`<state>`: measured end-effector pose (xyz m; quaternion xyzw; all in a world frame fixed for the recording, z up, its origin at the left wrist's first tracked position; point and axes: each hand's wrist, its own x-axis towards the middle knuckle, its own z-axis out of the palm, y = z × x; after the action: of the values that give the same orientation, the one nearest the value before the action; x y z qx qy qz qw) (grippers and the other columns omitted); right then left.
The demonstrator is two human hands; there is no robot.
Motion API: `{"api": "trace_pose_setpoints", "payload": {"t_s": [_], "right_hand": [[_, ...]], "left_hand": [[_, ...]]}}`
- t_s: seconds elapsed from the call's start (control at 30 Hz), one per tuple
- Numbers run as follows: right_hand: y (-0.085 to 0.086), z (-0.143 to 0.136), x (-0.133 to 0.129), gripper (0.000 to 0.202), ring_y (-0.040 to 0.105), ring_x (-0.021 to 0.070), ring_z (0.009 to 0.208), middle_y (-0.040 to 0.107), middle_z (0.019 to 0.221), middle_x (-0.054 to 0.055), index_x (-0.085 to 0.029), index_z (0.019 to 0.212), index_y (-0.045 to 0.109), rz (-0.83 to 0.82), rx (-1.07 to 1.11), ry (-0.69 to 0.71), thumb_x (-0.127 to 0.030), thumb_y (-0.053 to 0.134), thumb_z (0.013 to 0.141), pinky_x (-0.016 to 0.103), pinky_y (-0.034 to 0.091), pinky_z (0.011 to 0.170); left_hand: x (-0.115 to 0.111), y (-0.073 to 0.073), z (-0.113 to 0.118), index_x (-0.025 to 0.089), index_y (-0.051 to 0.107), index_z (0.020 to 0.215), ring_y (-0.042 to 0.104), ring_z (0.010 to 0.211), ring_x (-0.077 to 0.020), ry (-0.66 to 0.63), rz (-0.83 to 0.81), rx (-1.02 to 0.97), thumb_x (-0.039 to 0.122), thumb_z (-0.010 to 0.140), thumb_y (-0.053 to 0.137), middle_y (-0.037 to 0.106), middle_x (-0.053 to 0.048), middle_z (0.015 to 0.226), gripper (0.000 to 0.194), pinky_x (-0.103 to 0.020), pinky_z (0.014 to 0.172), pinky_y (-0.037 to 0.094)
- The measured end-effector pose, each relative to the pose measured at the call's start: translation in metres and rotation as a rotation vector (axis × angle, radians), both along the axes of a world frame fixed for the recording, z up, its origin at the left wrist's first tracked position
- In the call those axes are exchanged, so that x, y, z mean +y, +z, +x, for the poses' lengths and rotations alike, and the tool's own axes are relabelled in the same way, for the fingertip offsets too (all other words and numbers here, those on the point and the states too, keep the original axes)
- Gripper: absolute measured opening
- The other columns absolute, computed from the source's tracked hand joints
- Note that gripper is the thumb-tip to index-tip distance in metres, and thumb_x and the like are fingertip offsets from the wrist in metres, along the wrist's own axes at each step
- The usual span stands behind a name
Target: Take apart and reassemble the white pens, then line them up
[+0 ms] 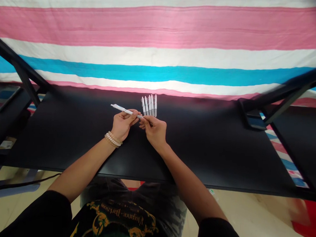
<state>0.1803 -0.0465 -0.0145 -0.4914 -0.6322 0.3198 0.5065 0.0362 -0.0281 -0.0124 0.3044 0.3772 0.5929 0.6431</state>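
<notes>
A white pen (122,109) is held slantwise above the black table, its clip end pointing up and left. My left hand (123,123), with a beaded bracelet at the wrist, is closed around the pen's middle. The fingers of my right hand (154,127) pinch its lower right end, hiding the tip. Just beyond my right hand, several white pens (149,105) with grey lower parts lie side by side in a row, their lower ends partly hidden by the hand.
The black table (214,143) spans the view. Behind it hangs a striped cloth (153,30) in pink, white and blue. Black metal supports stand at left (26,83) and right (284,103). At the far left lies a dark flat device (2,98).
</notes>
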Motion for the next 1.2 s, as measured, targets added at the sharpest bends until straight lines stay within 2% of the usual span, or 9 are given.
{"api": "trace_pose_setpoints", "payload": {"t_s": [0.1, 0.27, 0.4, 0.57, 0.67, 0.73, 0.83, 1.0, 1.2], "right_hand": [[0.002, 0.002, 0.000, 0.030, 0.070, 0.0158, 0.061, 0.072, 0.075, 0.002, -0.021, 0.089, 0.071, -0.009, -0.025, 0.003, -0.049, 0.059, 0.093, 0.026, 0.058, 0.061], [0.006, 0.002, 0.001, 0.049, 0.058, 0.0114, 0.045, 0.063, 0.057, 0.000, -0.021, 0.069, 0.060, -0.137, -0.020, 0.062, -0.059, 0.045, 0.097, 0.022, 0.046, 0.048], [0.004, -0.001, 0.005, 0.058, 0.044, 0.0086, 0.038, 0.052, 0.044, -0.002, -0.021, 0.058, 0.048, -0.245, 0.088, 0.138, -0.064, 0.042, 0.096, 0.020, 0.036, 0.042], [0.003, -0.003, 0.007, 0.056, 0.035, 0.0063, 0.032, 0.047, 0.039, -0.004, -0.021, 0.055, 0.044, -0.388, 0.304, 0.189, -0.060, 0.049, 0.094, 0.020, 0.028, 0.035], [0.005, -0.002, 0.007, 0.052, 0.037, 0.0060, 0.029, 0.052, 0.041, -0.003, -0.021, 0.058, 0.044, -0.497, 0.391, 0.210, -0.059, 0.051, 0.092, 0.019, 0.026, 0.031], [0.005, -0.001, 0.006, 0.051, 0.044, 0.0070, 0.031, 0.058, 0.046, -0.001, -0.020, 0.061, 0.047, -0.531, 0.408, 0.211, -0.062, 0.052, 0.091, 0.018, 0.030, 0.031], [0.005, -0.003, 0.006, 0.050, 0.054, 0.0090, 0.038, 0.064, 0.055, 0.000, -0.019, 0.073, 0.056, -0.493, 0.385, 0.199, -0.066, 0.053, 0.089, 0.018, 0.040, 0.034], [0.004, -0.009, 0.002, 0.049, 0.057, 0.0098, 0.039, 0.064, 0.057, -0.001, -0.018, 0.082, 0.059, -0.426, 0.386, 0.217, -0.067, 0.060, 0.084, 0.018, 0.042, 0.035], [0.006, -0.003, 0.005, 0.052, 0.055, 0.0094, 0.037, 0.064, 0.055, 0.000, -0.018, 0.079, 0.060, -0.475, 0.472, 0.177, -0.069, 0.054, 0.086, 0.018, 0.040, 0.033]], "left_hand": [[0.001, 0.000, -0.001, 0.013, 0.073, 0.089, 0.072, 0.084, -0.0159, -0.006, -0.004, 0.003, 0.032, 0.069, 0.086, 0.075, -0.008, 0.091, 0.031, -0.026, 0.078, 0.057], [0.001, 0.001, -0.003, 0.012, 0.072, 0.091, 0.072, 0.085, -0.0168, -0.022, -0.011, 0.015, 0.033, 0.068, 0.088, 0.075, -0.009, 0.090, 0.035, -0.028, 0.079, 0.057], [0.001, 0.000, -0.003, 0.013, 0.072, 0.091, 0.072, 0.085, -0.0167, -0.024, -0.014, 0.022, 0.032, 0.068, 0.088, 0.076, -0.008, 0.090, 0.033, -0.028, 0.080, 0.057], [0.002, 0.000, -0.003, 0.013, 0.072, 0.091, 0.072, 0.086, -0.0165, -0.036, -0.011, 0.028, 0.032, 0.068, 0.088, 0.076, -0.008, 0.090, 0.034, -0.028, 0.082, 0.057], [0.002, 0.001, -0.003, 0.013, 0.072, 0.091, 0.072, 0.085, -0.0160, -0.046, -0.003, 0.033, 0.033, 0.068, 0.088, 0.075, -0.008, 0.090, 0.034, -0.027, 0.081, 0.057], [0.001, 0.000, -0.002, 0.013, 0.072, 0.091, 0.072, 0.085, -0.0159, -0.054, -0.001, 0.047, 0.033, 0.069, 0.087, 0.075, -0.008, 0.090, 0.033, -0.027, 0.080, 0.057], [0.001, -0.001, -0.002, 0.014, 0.073, 0.092, 0.072, 0.083, -0.0160, -0.055, 0.016, 0.088, 0.034, 0.069, 0.087, 0.075, -0.008, 0.090, 0.033, -0.027, 0.079, 0.056], [0.001, 0.002, -0.002, 0.013, 0.074, 0.094, 0.071, 0.087, -0.0178, -0.047, 0.089, 0.208, 0.034, 0.070, 0.087, 0.075, -0.010, 0.095, 0.035, -0.029, 0.084, 0.055], [0.005, 0.014, -0.006, 0.016, 0.069, 0.102, 0.068, 0.110, -0.0238, -0.039, 0.066, 0.005, 0.047, 0.083, 0.074, 0.072, -0.014, 0.114, 0.038, -0.039, 0.098, 0.053]]}}
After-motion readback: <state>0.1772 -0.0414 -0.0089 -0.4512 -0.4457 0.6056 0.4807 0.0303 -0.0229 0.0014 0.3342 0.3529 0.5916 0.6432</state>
